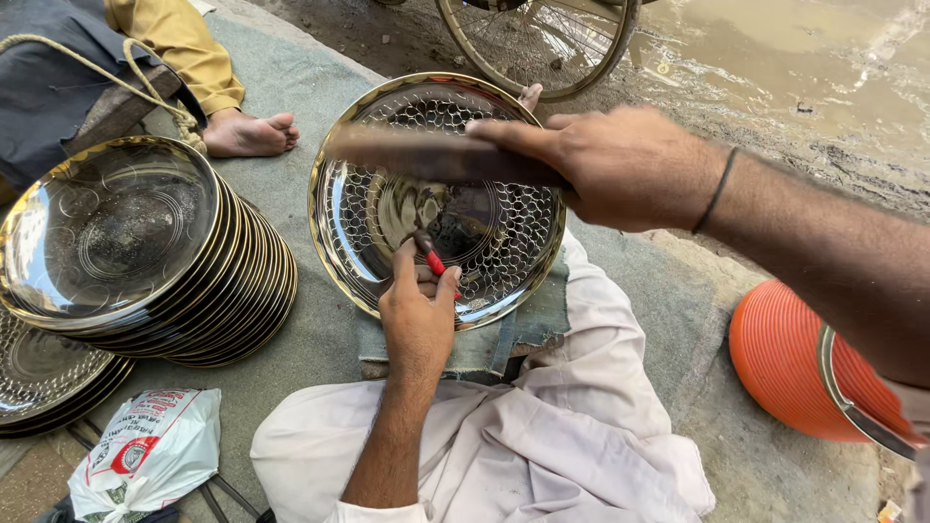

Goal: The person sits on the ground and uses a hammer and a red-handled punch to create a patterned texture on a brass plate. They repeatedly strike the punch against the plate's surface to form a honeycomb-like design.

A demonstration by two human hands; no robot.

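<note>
Left hand (418, 312) is pinching a red-handled punch (433, 258) against the patterned metal plate (387, 218) right under it, while the right hand (620, 167) is gripping a blurred hammer (426, 155) just above.

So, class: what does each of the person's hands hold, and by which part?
The left hand pinches a red-handled punch by its shaft. The right hand grips a blurred hammer at one end.

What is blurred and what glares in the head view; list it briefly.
Head view: the dark tool in the right hand is smeared by motion blur; the left hand and its red-handled punch stay sharp; daylight glints off the patterned plate and the stacked plates; the wet ground shines.
</note>
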